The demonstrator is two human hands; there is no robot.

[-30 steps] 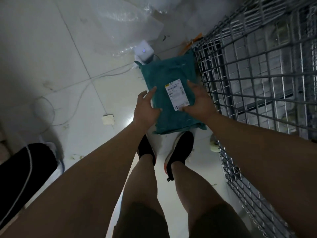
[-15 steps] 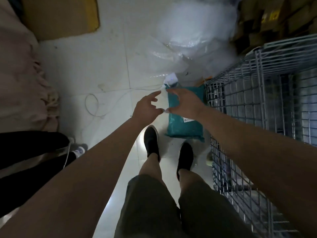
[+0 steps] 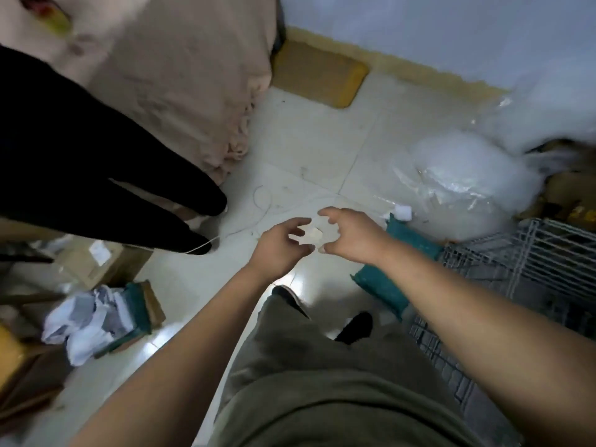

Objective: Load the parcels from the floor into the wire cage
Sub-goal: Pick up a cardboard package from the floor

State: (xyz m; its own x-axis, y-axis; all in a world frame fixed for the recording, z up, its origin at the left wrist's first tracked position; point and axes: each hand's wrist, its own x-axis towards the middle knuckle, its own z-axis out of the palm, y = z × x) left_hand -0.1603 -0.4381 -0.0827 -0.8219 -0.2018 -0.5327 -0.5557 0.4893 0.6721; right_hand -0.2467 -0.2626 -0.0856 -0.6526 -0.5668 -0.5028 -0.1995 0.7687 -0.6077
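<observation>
A teal plastic parcel (image 3: 383,287) lies on the white floor against the wire cage (image 3: 522,253), partly hidden under my right forearm. My left hand (image 3: 279,245) and my right hand (image 3: 353,235) hover in front of me above the floor, fingers loosely spread, holding nothing. Both hands are left of the teal parcel and apart from it. A small white block (image 3: 313,235) lies on the tiles below the gap between them. More parcels sit at the lower left: a teal one (image 3: 137,309) beside crumpled white bags (image 3: 87,322) and cardboard boxes (image 3: 96,259).
Another person's black-clad legs (image 3: 106,188) stand at the left. A pink cloth-covered piece (image 3: 180,82) and a brown mat (image 3: 319,74) are at the back. Clear plastic sheeting (image 3: 464,185) piles up at the right, by a white cube (image 3: 403,212). Thin cables (image 3: 277,204) run over the floor.
Both hands let go of the teal parcel and lifted away to the left. My view swung up and left, bringing the legs, cloth and lower-left parcels into sight.
</observation>
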